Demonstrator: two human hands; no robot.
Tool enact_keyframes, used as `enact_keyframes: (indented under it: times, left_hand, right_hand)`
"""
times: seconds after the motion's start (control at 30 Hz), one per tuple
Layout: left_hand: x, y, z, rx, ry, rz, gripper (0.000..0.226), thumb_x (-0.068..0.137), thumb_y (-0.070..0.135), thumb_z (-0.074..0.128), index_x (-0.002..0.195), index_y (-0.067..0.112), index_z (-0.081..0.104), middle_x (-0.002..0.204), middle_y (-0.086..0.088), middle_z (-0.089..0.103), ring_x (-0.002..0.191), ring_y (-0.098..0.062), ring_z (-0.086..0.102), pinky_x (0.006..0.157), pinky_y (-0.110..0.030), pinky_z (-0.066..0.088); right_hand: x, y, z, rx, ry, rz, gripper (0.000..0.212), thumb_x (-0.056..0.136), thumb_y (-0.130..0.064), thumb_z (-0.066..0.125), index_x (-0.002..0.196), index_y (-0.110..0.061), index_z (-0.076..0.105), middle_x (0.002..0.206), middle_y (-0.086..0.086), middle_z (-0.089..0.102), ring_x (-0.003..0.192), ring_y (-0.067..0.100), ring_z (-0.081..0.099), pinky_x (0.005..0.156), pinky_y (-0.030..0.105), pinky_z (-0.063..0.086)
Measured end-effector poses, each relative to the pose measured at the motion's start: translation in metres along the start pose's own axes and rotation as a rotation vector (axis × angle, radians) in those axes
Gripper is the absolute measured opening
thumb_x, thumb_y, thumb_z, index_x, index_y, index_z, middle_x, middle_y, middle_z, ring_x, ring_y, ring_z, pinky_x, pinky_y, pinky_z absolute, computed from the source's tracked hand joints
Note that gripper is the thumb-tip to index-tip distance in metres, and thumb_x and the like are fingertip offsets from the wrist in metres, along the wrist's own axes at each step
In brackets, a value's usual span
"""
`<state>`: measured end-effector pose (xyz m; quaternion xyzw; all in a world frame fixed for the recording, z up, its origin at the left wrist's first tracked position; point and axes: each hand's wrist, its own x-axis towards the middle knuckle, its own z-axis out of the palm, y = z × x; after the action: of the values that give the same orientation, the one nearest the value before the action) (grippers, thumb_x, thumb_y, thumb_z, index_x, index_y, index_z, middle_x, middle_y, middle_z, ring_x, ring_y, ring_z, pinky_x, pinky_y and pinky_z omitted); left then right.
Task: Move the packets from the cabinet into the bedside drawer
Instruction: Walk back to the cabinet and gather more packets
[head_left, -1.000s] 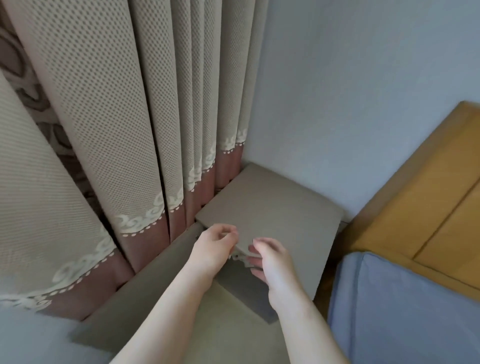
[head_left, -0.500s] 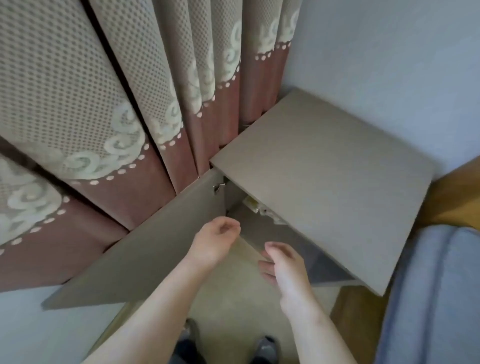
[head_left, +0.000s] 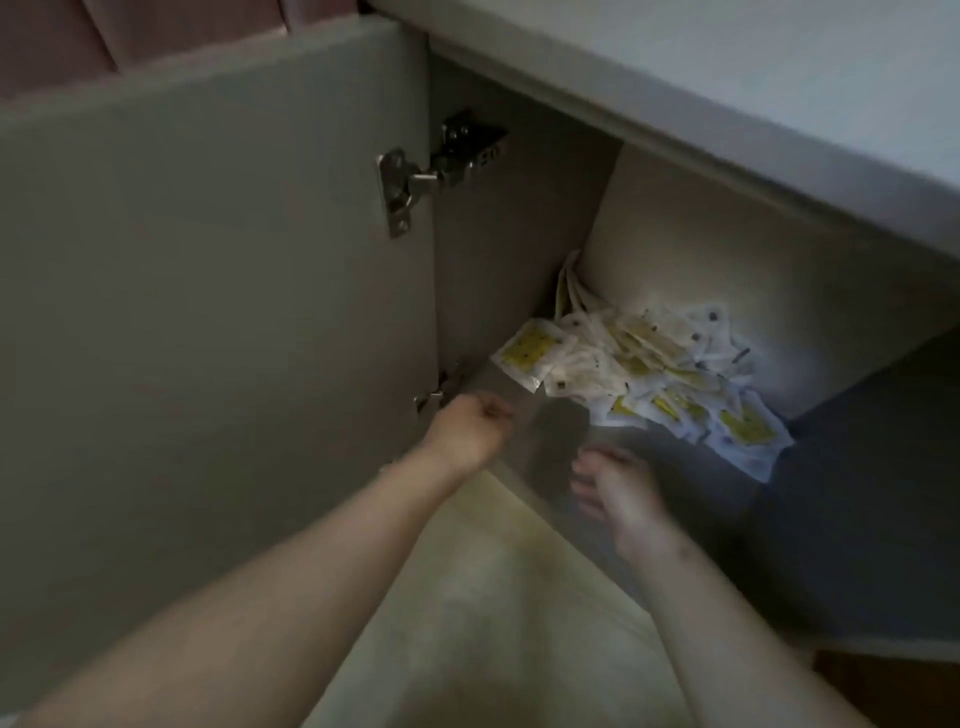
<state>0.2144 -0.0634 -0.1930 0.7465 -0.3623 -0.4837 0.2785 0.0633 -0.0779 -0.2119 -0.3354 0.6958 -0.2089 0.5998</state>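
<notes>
Packets (head_left: 644, 374), small flat white plastic sachets with yellow print, lie in a loose heap on the floor of the open grey-beige cabinet (head_left: 701, 260). They sit toward its back wall and left rear corner, and a few lean up against that corner. We see the cabinet's flat grey door (head_left: 208, 312) swung wide to the left on two metal hinges. The upper hinge (head_left: 415, 176) is bright and clear, while the lower hinge (head_left: 436, 395) is partly hidden.

Our left hand (head_left: 467, 431) hovers just beside the lower hinge, at the front left edge of the cabinet floor, with its fingers curled in on themselves and holding nothing. Our right hand (head_left: 618, 493) hangs at the cabinet's front edge, near the heap but apart from it. Its fingers are loosely bent, slightly spread and empty, and motion blur softens them.

Pale cream floor (head_left: 493, 597) lies below our forearms. A strip of dusky pink curtain (head_left: 62, 47) shows above the door, and the cabinet's grey top (head_left: 727, 78) runs across the upper right.
</notes>
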Motion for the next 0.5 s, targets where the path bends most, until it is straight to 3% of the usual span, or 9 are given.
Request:
enact_keyframes:
  times: [0.1, 0.23, 0.37, 0.43, 0.5]
  left_hand:
    - [0.053, -0.023, 0.021, 0.023, 0.0, 0.07, 0.014, 0.091, 0.012, 0.051, 0.091, 0.02, 0.061, 0.111, -0.017, 0.067, 0.099, -0.027, 0.064, 0.07, -0.026, 0.043]
    - [0.102, -0.058, 0.059, 0.137, -0.032, 0.117, 0.016, 0.091, 0.013, 0.051, 0.094, 0.019, 0.066, 0.108, -0.017, 0.068, 0.106, -0.031, 0.063, 0.086, -0.032, 0.048]
    - [0.123, -0.088, 0.088, 0.31, -0.061, 0.152, 0.029, 0.091, 0.011, 0.046, 0.107, 0.022, 0.067, 0.12, -0.002, 0.065, 0.115, -0.02, 0.057, 0.092, -0.022, 0.041]
    - [0.135, -0.089, 0.098, 0.328, -0.111, 0.203, 0.026, 0.092, 0.009, 0.047, 0.106, 0.016, 0.068, 0.121, -0.003, 0.064, 0.116, -0.019, 0.057, 0.09, -0.017, 0.04]
    - [0.156, -0.083, 0.106, 0.334, -0.189, 0.277, 0.028, 0.092, 0.008, 0.052, 0.118, 0.008, 0.063, 0.132, -0.009, 0.055, 0.124, -0.023, 0.05, 0.089, -0.012, 0.037]
  right_hand:
    - [0.058, 0.015, 0.014, 0.002, -0.015, -0.079, 0.015, 0.094, -0.006, 0.047, 0.105, -0.013, 0.055, 0.094, 0.011, 0.057, 0.065, 0.015, 0.048, 0.061, 0.025, 0.04]
    - [0.116, 0.052, 0.013, -0.083, 0.013, -0.144, 0.012, 0.094, -0.005, 0.048, 0.09, -0.015, 0.055, 0.074, 0.004, 0.051, 0.06, 0.013, 0.043, 0.055, 0.022, 0.033]
    - [0.147, 0.086, 0.004, -0.434, -0.001, -0.304, 0.012, 0.089, 0.002, 0.053, 0.088, -0.007, 0.062, 0.08, 0.008, 0.057, 0.072, 0.019, 0.051, 0.055, 0.011, 0.038]
    - [0.166, 0.087, -0.002, -0.608, 0.017, -0.355, 0.017, 0.088, -0.003, 0.055, 0.08, -0.018, 0.058, 0.089, 0.011, 0.064, 0.085, 0.025, 0.059, 0.072, 0.022, 0.046]
    - [0.19, 0.081, -0.008, -0.7, 0.125, -0.427, 0.01, 0.088, -0.01, 0.055, 0.092, -0.015, 0.063, 0.103, 0.013, 0.067, 0.099, 0.03, 0.061, 0.085, 0.03, 0.045]
